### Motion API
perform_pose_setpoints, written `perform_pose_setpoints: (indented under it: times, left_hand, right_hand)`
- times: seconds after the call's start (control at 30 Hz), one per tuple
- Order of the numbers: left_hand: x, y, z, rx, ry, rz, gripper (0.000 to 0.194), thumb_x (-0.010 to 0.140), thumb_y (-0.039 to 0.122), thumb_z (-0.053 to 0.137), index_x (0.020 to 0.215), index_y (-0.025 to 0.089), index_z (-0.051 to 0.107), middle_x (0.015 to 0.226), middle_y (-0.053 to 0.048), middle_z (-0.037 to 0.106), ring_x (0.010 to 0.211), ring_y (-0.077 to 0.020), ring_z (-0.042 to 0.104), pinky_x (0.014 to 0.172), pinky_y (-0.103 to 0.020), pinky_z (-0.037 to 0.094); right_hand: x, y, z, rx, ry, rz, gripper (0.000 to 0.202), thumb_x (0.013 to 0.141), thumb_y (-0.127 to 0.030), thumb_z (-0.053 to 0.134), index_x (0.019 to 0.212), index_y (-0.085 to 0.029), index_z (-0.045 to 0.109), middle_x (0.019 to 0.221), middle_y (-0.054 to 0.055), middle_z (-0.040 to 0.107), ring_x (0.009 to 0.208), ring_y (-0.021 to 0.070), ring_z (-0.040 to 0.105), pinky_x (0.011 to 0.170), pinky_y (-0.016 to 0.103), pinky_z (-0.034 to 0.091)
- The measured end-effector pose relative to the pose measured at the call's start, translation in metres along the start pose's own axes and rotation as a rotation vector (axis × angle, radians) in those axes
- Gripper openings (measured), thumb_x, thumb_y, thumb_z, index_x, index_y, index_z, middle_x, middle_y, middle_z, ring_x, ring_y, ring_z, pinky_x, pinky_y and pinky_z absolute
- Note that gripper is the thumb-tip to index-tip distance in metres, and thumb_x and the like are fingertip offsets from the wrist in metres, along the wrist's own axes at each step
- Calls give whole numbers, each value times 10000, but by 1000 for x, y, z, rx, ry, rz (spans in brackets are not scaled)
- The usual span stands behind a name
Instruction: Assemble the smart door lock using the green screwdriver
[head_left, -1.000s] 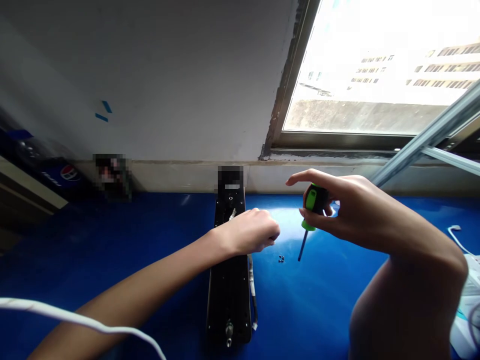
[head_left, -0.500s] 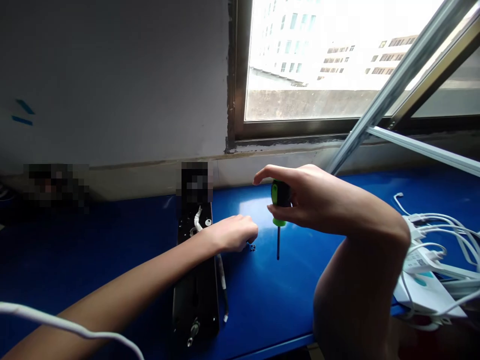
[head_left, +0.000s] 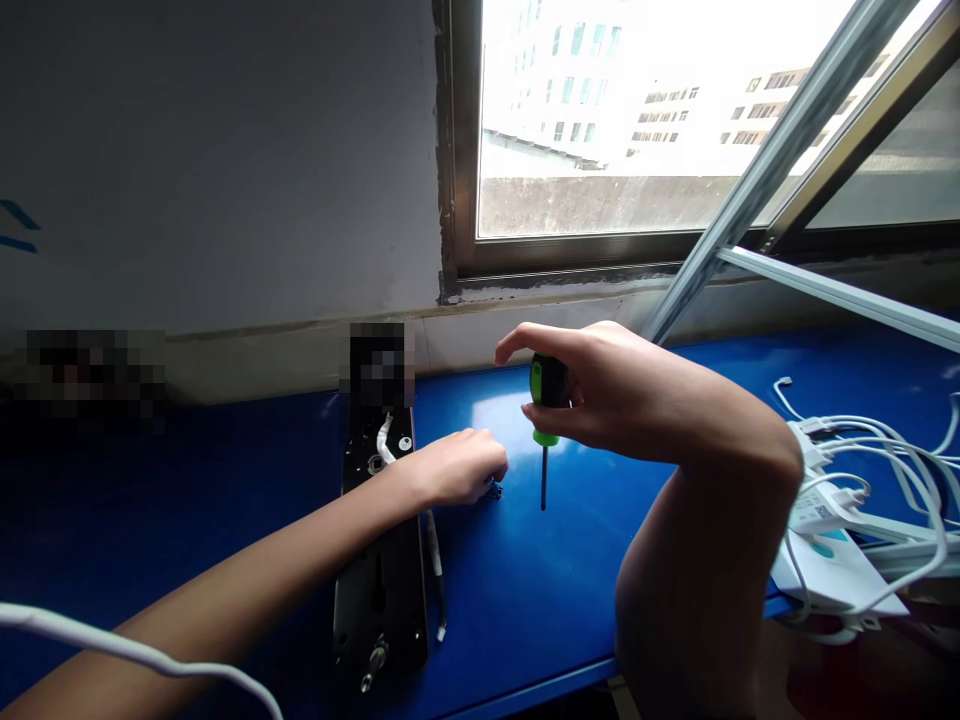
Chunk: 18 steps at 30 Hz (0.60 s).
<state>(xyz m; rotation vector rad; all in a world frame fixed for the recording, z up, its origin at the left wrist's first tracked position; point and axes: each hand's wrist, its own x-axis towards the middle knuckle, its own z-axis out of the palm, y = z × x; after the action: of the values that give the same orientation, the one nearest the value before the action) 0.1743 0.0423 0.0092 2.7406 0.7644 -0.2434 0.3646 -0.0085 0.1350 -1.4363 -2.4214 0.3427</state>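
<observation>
In the head view my right hand [head_left: 585,385] grips a screwdriver [head_left: 551,385] by its green and black handle, index finger stretched past the top. The shaft points straight down, its tip above the blue table. To its left, my left hand [head_left: 469,467] is closed low over the table, on a small blue piece [head_left: 496,488] with dark bits that shows under the fingers; its kind is too small to tell. My left forearm crosses a long black panel [head_left: 379,590], hiding its middle. The panel carries a white cable, a metal spindle [head_left: 374,664] and small holes.
A thin cable [head_left: 435,550] with a white plug lies along the panel's right side. White chargers and tangled cables [head_left: 832,480] sit at right. A metal frame bar [head_left: 780,150] leans before the window. A white cable [head_left: 150,655] crosses the lower left.
The whole view has shifted slightly, so everything sits a little further left. Both hands keep their holds, and the screwdriver still points down.
</observation>
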Motion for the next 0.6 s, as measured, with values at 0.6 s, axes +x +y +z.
perform_pose_setpoints:
  times: [0.6]
  left_hand:
    - [-1, 3, 5, 48, 61, -4, 227, 796, 21, 611, 636, 181, 633, 598, -21, 546, 518, -177, 506, 502, -306, 267]
  right_hand:
    - [3, -4, 3, 19, -24, -27, 483, 808, -182, 675, 1284, -262, 647, 1050, 41, 749, 737, 131, 641, 598, 226, 449]
